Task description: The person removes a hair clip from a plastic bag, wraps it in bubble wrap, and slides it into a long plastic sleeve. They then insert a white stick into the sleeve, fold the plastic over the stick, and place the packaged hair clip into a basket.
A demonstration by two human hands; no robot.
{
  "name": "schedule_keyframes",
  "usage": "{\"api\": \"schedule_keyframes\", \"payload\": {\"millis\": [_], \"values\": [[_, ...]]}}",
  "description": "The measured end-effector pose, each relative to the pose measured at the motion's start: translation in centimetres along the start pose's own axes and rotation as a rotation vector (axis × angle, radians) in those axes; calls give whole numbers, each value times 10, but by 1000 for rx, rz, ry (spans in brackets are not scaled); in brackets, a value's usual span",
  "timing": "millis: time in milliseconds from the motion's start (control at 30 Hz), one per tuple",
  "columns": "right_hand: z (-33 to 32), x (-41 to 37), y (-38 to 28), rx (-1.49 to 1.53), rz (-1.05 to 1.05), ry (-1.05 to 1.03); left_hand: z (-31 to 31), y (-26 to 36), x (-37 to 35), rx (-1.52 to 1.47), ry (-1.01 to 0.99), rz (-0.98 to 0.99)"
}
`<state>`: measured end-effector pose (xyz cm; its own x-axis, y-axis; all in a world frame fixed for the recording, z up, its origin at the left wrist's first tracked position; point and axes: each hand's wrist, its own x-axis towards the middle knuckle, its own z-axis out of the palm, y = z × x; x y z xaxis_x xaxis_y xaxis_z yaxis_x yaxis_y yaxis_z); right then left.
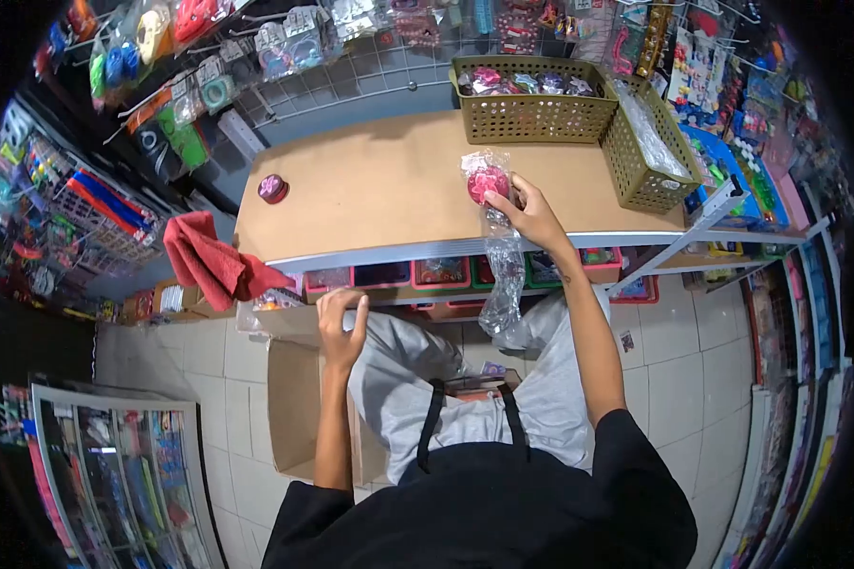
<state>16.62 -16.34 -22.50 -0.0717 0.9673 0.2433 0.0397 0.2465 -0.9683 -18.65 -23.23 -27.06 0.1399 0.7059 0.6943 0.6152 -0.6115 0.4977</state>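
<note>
In my right hand [533, 213] is a round pink item [487, 183] in a clear plastic wrapper, pinched between thumb and fingers above the shelf. What kind of item it is I cannot make out. A long strip of clear plastic [505, 275] hangs below it, over the shelf's front edge and down by my knees. My left hand [340, 327] is in the air just in front of the shelf, fingers loosely bent and thumb apart, with nothing visible in it. Left of it, a red cloth [213, 261] drapes at the shelf's left corner.
The brown shelf [370, 190] bears a small dark purple round tin-like object [272, 189] and two olive perforated baskets, one with wrapped goods [538, 119], one with clear plastic [650, 190]. A cardboard box [294, 408] stands by my left leg. Hanging goods surround the shelf.
</note>
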Motion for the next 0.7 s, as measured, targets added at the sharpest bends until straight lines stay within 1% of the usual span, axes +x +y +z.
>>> {"api": "schedule_keyframes", "payload": {"millis": [133, 167, 233, 267, 300, 400, 433, 500, 600, 667, 700], "values": [[1, 6, 2, -53, -41, 84, 13, -5, 44, -22, 51, 133], [0, 9, 5, -26, -27, 86, 18, -5, 53, -14, 90, 156], [4, 9, 1, -51, 9, 98, 29, -10, 73, 27, 92, 173], [8, 3, -3, -54, 42, 105, 31, -12, 78, 51, 77, 174], [10, 0, -7, -52, 2, 121, 30, -9, 85, 60, 35, 153], [7, 3, -4, -67, -12, 136, 40, -5, 122, 94, -56, 145], [6, 4, -1, -156, -32, 116, 43, -6, 125, 124, -89, 127], [4, 8, -2, -111, -9, 110, 44, -10, 126, 170, -195, 72], [10, 6, -5, -32, 1, 88, 44, -9, 123, 184, -232, 103], [7, 4, -7, -2, -15, 60, 44, -15, 123, 160, -284, 71], [8, 3, -11, 7, 16, 47, 45, -17, 122, 172, -294, 63]]}}
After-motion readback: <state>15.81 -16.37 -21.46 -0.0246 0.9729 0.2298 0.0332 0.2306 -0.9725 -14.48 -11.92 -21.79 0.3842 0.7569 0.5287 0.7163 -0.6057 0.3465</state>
